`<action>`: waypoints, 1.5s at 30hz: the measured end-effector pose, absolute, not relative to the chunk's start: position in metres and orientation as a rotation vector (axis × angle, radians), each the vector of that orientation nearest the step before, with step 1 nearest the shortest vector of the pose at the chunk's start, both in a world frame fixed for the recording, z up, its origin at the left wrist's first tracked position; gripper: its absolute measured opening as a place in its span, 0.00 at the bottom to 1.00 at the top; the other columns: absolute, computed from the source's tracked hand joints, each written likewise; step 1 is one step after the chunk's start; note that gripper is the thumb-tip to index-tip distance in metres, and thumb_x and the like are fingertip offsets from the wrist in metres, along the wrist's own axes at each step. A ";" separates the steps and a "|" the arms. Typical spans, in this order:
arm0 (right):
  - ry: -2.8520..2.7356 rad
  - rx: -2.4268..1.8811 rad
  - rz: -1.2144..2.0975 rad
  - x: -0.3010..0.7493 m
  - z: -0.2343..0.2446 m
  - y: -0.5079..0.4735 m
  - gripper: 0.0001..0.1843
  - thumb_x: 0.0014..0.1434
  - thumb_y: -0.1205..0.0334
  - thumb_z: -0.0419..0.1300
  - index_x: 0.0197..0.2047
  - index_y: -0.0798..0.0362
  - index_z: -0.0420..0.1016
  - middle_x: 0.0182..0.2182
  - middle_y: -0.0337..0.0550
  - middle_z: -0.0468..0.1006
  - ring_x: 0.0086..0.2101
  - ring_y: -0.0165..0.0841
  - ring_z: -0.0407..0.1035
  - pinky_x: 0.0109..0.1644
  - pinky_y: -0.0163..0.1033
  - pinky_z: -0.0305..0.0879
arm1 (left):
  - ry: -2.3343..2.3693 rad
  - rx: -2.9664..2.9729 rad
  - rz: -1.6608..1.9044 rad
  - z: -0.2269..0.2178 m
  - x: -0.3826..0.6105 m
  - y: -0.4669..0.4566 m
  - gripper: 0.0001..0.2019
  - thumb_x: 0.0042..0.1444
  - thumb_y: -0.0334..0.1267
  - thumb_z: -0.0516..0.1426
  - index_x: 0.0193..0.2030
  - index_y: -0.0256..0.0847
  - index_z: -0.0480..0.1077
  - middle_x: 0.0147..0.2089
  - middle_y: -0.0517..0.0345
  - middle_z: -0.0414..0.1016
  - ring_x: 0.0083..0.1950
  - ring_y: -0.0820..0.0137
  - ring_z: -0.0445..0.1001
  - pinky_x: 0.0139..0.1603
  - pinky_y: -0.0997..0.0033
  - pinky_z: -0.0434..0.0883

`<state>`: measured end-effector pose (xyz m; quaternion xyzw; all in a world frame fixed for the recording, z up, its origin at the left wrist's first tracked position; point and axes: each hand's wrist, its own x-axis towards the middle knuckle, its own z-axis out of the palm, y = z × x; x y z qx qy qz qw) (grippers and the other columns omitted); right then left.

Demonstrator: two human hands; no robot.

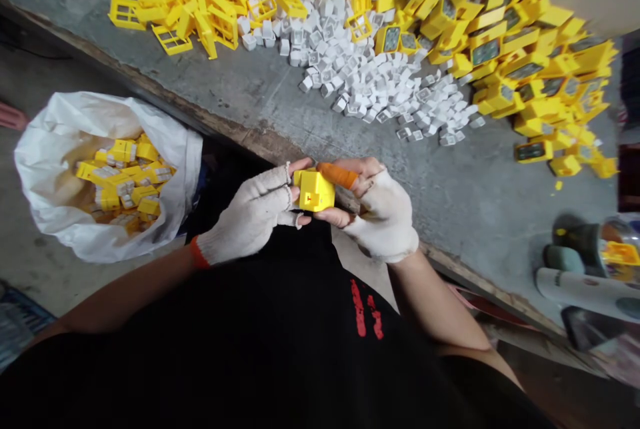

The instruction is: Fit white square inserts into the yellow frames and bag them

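Yellow block (313,190) pinched between left hand (253,216) and right hand (380,212), both grasping it.

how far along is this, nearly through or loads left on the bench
Done: a white bag holds a layer of finished-looking yellow pieces. In hand: one yellow block pinched between left hand and right hand. Left: big heaps of yellow frames, white cubes and yellow housings on the bench, so probably far from finished.
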<state>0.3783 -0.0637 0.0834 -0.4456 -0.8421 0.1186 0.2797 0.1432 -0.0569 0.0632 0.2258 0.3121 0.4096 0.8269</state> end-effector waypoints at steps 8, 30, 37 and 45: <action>-2.297 -0.990 0.130 0.379 0.090 -0.060 0.30 0.76 0.37 0.66 0.71 0.46 0.82 0.51 0.48 0.88 0.47 0.43 0.82 0.52 0.49 0.78 | 0.664 0.602 0.922 0.056 0.139 -0.057 0.19 0.63 0.33 0.70 0.60 0.45 0.88 0.56 0.51 0.85 0.47 0.67 0.83 0.39 0.72 0.82; -1.841 -1.184 0.613 0.356 0.042 -0.066 0.39 0.67 0.26 0.71 0.68 0.44 0.83 0.56 0.51 0.87 0.55 0.47 0.82 0.62 0.56 0.80 | 1.118 1.614 0.880 0.070 0.127 -0.054 0.21 0.61 0.37 0.66 0.61 0.38 0.82 0.58 0.48 0.89 0.56 0.56 0.87 0.59 0.59 0.85; -1.307 -0.986 1.397 0.348 0.054 -0.055 0.27 0.56 0.40 0.85 0.50 0.46 0.88 0.44 0.40 0.88 0.45 0.36 0.84 0.57 0.45 0.83 | 1.063 1.767 0.960 0.071 0.121 -0.055 0.19 0.61 0.35 0.65 0.59 0.45 0.78 0.57 0.50 0.87 0.55 0.56 0.87 0.57 0.58 0.85; -1.294 -0.990 1.255 0.337 0.057 -0.062 0.23 0.56 0.42 0.85 0.47 0.45 0.89 0.41 0.38 0.87 0.43 0.35 0.81 0.54 0.43 0.80 | 1.194 1.785 0.954 0.081 0.128 -0.063 0.13 0.63 0.36 0.64 0.54 0.46 0.78 0.52 0.54 0.87 0.51 0.59 0.88 0.56 0.61 0.85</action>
